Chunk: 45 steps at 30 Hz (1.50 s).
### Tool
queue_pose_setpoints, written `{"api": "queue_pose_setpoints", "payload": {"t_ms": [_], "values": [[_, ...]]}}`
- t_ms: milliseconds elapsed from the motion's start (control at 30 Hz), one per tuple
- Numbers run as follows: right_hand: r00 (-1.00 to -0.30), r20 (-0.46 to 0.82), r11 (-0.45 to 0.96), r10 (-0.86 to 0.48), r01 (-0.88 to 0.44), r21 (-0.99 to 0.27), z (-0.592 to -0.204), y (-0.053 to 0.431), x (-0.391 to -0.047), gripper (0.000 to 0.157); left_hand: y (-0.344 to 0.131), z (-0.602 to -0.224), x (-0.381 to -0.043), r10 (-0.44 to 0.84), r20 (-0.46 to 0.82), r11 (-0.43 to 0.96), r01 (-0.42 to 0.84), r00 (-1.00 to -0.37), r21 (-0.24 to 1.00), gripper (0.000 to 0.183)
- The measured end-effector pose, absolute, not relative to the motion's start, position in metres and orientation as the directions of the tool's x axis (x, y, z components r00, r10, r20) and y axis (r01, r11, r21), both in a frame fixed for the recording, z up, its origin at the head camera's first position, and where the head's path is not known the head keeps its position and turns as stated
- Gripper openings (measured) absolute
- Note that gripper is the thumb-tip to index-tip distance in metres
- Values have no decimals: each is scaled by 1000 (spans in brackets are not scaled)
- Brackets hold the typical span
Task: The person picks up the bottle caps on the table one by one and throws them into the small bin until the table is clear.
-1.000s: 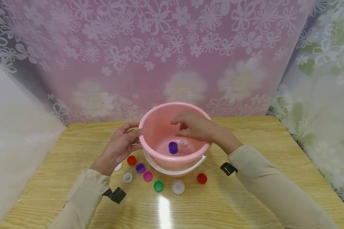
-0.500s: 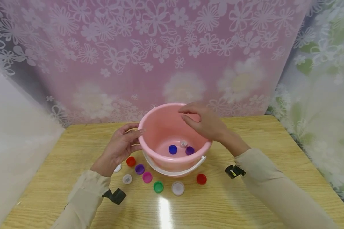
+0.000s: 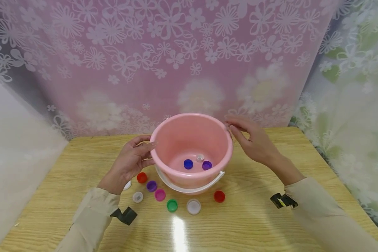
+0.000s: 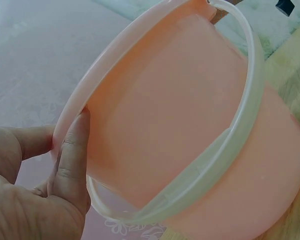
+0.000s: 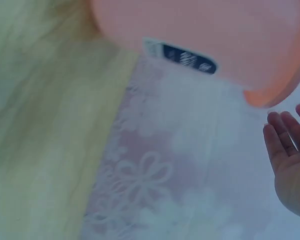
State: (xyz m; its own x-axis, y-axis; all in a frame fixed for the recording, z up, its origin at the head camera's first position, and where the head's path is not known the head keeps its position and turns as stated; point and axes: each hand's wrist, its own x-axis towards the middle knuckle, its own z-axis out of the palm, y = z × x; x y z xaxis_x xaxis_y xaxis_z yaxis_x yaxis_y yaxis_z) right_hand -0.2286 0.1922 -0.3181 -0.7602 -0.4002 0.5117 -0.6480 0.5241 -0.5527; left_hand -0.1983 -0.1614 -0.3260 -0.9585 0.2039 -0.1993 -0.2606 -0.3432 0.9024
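A pink plastic bucket (image 3: pixel 192 178) with a white handle (image 3: pixel 189 190) stands on the table, its mouth tilted toward me. My left hand (image 3: pixel 133 159) pinches its left rim between thumb and fingers, as the left wrist view of the hand (image 4: pixel 45 180) confirms. Inside lie a blue bottle cap (image 3: pixel 188 164), a purple cap (image 3: pixel 207 165) and a white cap (image 3: pixel 200 158). Just outside the right rim is my right hand (image 3: pixel 255 140). Its fingers (image 5: pixel 275 137) are extended in the right wrist view, holding nothing visible.
Before the bucket, several caps lie on the wooden table (image 3: pixel 239 227): among them red (image 3: pixel 219 196), green (image 3: pixel 172 205), pink (image 3: pixel 160 195) and white (image 3: pixel 193 207). A flowered pink curtain (image 3: pixel 189 70) hangs behind the table.
My right hand has moved out of the bucket, over the rim and to the right. A purple cap now lies inside, beside the blue and white ones. My left hand keeps its grip.
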Motion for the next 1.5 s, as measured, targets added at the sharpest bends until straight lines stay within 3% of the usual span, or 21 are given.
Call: {"api": "queue_pose_setpoints", "payload": {"t_ms": [267, 633, 900, 1067, 1500], "values": [[-798, 419, 583, -432, -602, -545, -350, 223, -219, 28, -161, -326, -198, 200, -202, -354, -263, -959, 898, 37], [-746, 242, 535, -620, -628, -565, -396, 231, -200, 24, -161, -324, -198, 209, -191, -359, -257, -959, 897, 38], [-663, 87, 509, -743, -645, -570, -413, 212, -185, 28, -161, -325, -197, 209, -191, -362, -258, -959, 896, 37], [-604, 81, 502, -793, -723, -475, -420, 197, -176, 29, -161, -325, -198, 201, -194, -358, -256, -960, 898, 37], [-567, 99, 497, -818, -782, -375, -426, 186, -169, 20, -161, -325, -197, 199, -191, -353, -252, -961, 901, 35]]}}
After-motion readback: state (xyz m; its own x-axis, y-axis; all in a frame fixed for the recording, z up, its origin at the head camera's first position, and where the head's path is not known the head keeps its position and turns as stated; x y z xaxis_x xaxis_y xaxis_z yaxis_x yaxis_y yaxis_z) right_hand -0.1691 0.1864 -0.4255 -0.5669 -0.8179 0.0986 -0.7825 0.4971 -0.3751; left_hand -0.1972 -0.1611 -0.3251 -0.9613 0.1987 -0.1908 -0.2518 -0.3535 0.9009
